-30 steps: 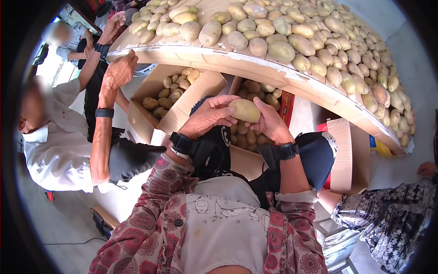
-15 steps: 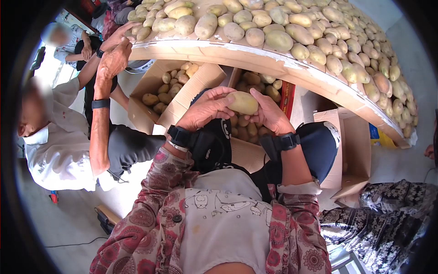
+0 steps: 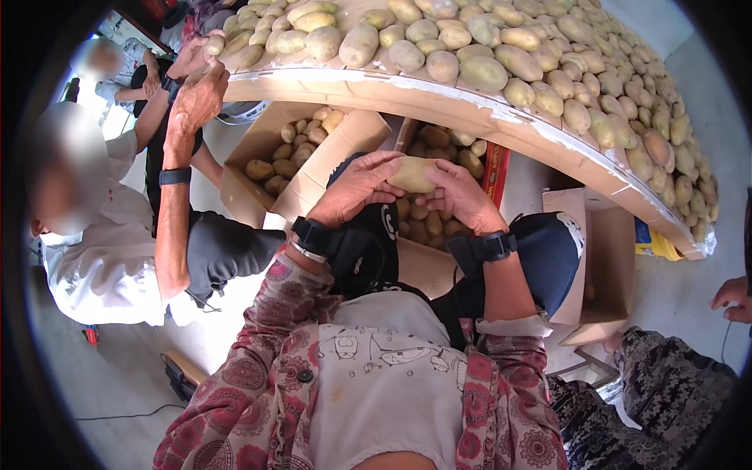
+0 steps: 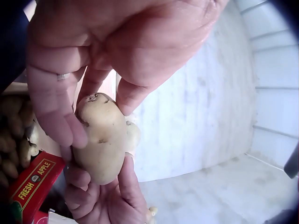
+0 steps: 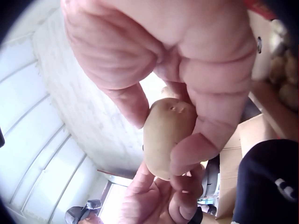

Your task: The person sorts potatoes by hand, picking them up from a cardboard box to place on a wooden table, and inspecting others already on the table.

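Note:
A pale yellow potato is held between both hands, above the person's lap. My left hand grips one end of it with thumb and fingers, and my right hand pinches the other end. In the left wrist view the potato shows small dark eyes and a scarred tip. The right wrist view shows its smooth side, with the potato between the right thumb and curled fingers. Right below the hands stands a cardboard box of potatoes, partly covered by them.
A cardboard-edged table heaped with potatoes curves across the front. Another box of potatoes stands at left, an open carton at right. A seated person in a white shirt is close on the left; someone in patterned clothing is at right.
The potato has turned slightly in my hands, and the right fingers have shifted further over its end. At left, the other person's hand now holds up a small potato by the table's edge.

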### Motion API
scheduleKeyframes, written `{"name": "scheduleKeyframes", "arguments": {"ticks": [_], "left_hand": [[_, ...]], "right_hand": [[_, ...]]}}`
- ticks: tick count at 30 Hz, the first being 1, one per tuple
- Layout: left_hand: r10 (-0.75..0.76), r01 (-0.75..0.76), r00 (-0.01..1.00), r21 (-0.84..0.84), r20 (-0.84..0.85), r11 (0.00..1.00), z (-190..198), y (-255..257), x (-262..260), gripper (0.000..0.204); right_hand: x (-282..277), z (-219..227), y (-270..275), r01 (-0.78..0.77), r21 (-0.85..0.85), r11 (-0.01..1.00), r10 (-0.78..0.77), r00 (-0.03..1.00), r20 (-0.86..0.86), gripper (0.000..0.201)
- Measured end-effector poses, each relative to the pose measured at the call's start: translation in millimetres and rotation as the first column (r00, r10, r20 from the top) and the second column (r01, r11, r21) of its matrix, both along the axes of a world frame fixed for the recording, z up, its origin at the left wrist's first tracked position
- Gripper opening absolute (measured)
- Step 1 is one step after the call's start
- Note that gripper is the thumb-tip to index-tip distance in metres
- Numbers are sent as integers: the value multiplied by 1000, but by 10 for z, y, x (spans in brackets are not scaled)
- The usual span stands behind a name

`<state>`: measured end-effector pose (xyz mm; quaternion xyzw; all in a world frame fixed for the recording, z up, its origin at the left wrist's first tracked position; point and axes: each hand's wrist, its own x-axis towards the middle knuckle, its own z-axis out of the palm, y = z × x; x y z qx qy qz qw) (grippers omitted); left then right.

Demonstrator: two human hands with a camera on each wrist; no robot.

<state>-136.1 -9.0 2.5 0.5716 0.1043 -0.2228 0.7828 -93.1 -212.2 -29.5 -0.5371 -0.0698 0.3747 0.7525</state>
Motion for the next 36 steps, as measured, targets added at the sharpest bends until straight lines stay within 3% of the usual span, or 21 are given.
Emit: {"name": "scheduleKeyframes", "arguments": {"ticks": [5,7,11,20,22,24,25,27,28,30,31,33,34,36], "left_hand": [[-74,74,995,4,72,997,0,37,10,39],[-106,104,992,35,68,994,-17,34,0,41],[-60,60,998,21,9,998,-25,10,1,43],[-9,9,1000,-10,3,1000,-69,-18,7,40],[0,0,1000,53,12,999,-73,-27,19,40],[20,-19,1000,64,-1,998,-27,-37,12,41],[37,-36,999,76,-12,996,-10,-43,11,42],[22,-20,999,80,-26,997,-41,-29,24,44],[10,-7,999,83,-37,997,-54,-20,31,46],[-36,41,998,95,-54,995,-47,-18,20,47],[-81,88,994,104,-71,991,-44,-19,19,49],[-57,59,997,33,-61,998,-85,-28,35,48],[-34,32,998,-39,-55,999,-93,-36,38,47],[-25,26,1000,-34,16,999,-32,-54,44,43]], "right_hand": [[-12,58,16,16,-49,999,-15,1000,14,46],[-13,70,-10,-61,-106,992,59,998,-22,50],[-40,105,5,-70,-188,980,71,997,-1,56],[-27,93,10,-92,-179,979,85,995,-47,53],[-25,67,25,-105,-166,980,95,993,-69,52],[-31,51,53,49,-65,997,-52,998,-46,43],[-36,64,55,49,-65,997,-53,998,-47,43],[-36,105,40,89,7,996,-89,988,124,34],[-38,104,23,92,7,996,-92,988,124,34],[-41,108,-7,-46,-132,990,94,916,389,34],[-36,101,1,-46,-131,990,94,915,392,34],[-30,65,18,19,-89,996,3,970,241,32],[-28,57,11,19,-91,996,4,970,244,32],[11,61,-1,40,-20,999,-39,999,31,32]]}}
